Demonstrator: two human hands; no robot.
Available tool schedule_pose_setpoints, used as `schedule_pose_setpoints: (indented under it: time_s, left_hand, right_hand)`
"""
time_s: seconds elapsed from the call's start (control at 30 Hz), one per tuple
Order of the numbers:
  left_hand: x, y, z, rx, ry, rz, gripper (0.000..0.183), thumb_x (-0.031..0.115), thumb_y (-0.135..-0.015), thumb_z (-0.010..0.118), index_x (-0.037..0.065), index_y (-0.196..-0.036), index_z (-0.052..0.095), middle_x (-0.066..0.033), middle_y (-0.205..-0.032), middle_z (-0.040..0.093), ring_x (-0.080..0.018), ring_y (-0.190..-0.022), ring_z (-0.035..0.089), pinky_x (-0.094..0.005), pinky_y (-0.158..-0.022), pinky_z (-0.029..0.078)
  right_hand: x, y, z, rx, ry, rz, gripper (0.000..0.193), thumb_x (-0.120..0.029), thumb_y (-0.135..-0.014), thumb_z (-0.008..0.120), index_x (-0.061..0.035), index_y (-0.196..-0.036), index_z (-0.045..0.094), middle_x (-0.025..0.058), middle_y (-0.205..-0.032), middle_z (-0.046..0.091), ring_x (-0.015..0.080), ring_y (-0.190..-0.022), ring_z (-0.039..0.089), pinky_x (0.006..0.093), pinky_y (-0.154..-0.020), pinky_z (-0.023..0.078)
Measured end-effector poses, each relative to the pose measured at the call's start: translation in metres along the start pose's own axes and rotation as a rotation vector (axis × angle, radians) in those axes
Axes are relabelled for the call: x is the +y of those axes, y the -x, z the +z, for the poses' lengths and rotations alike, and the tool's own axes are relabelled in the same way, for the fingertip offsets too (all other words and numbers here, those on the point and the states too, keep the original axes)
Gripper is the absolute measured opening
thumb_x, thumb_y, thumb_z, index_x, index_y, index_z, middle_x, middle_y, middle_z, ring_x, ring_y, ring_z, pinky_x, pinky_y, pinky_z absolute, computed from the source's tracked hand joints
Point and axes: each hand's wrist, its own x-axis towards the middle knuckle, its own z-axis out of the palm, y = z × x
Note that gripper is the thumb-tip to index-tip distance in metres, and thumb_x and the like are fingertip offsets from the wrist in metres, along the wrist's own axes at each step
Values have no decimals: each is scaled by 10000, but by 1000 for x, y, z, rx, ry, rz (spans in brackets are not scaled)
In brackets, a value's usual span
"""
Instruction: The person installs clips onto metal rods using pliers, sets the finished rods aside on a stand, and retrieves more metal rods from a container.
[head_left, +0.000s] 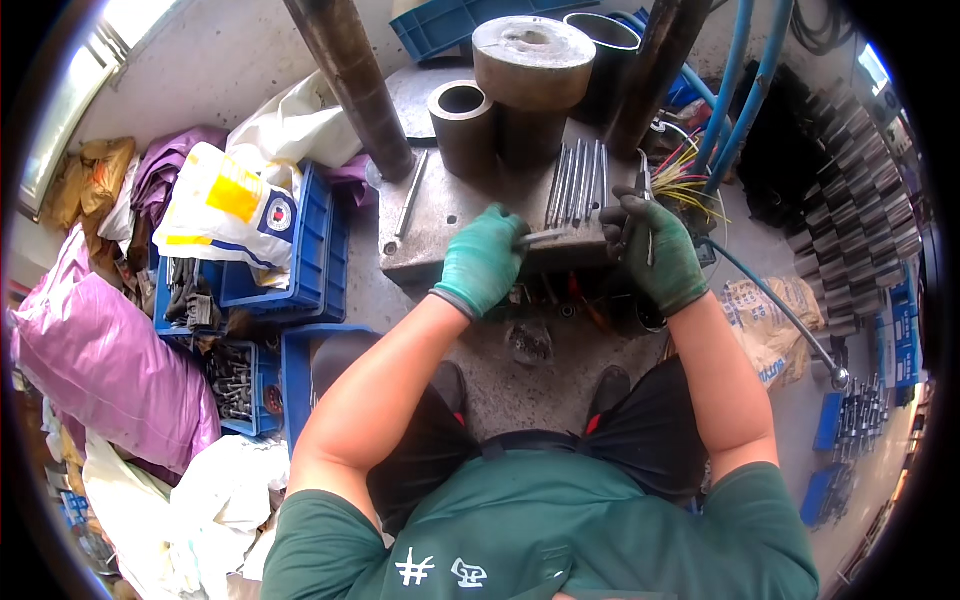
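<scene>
Both my hands wear green gloves with dark fingertips. My left hand (484, 258) is closed round a short grey metal rod (545, 237), whose end sticks out to the right over the front edge of the metal block (428, 248). Opposite it, my right hand (660, 248) has its fingers curled round a thin metal rod (649, 247) that shows along the palm. Several slim steel rods (577, 185) lie side by side on the block between my hands. A single rod (411, 195) lies apart at the block's left.
Two dark steel columns (360, 85) rise from the block, with a thick metal cylinder (533, 60) and a hollow sleeve (463, 130) between them. Blue crates (320, 240) with metal parts stand left. Blue hoses (745, 90) and a long-handled lever (790, 318) are at right.
</scene>
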Motion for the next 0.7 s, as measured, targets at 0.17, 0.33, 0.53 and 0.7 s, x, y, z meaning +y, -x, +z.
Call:
schedule_pose_setpoints:
  time_s: [0.17,0.33,0.53,0.7]
  left_hand:
    - [-7,-22,-6,107,628,-333,200,113,-916,711,-2,-1078,728,-91,-885,733,-143,-800,619,-321,-793,528]
    - [-22,-44,-7,40,741,-435,224,112,-905,683,-11,-1085,732,-95,-888,743,-172,-820,659,-320,-811,528]
    - [-38,-55,-2,-3,529,-403,304,171,-888,708,-23,-1121,716,-224,-953,739,-318,-879,709,-407,-852,546]
    - [-34,-60,-7,12,547,-452,326,152,-892,723,-14,-1172,699,-155,-965,755,-221,-869,697,-356,-798,548]
  right_hand:
    - [3,-1,10,-54,154,-44,260,-137,-964,629,-87,-1213,576,84,-977,729,147,-758,670,276,-645,512]
    - [5,-1,17,-95,190,-17,258,-113,-961,625,-76,-1211,575,93,-999,747,134,-748,678,259,-636,518]
    - [10,-2,16,-106,233,-22,319,-117,-958,625,-64,-1268,576,86,-1020,750,130,-775,681,257,-650,519]
    - [7,1,15,-180,407,-100,547,-116,-927,658,-10,-1443,507,74,-1137,720,112,-920,653,233,-734,505]
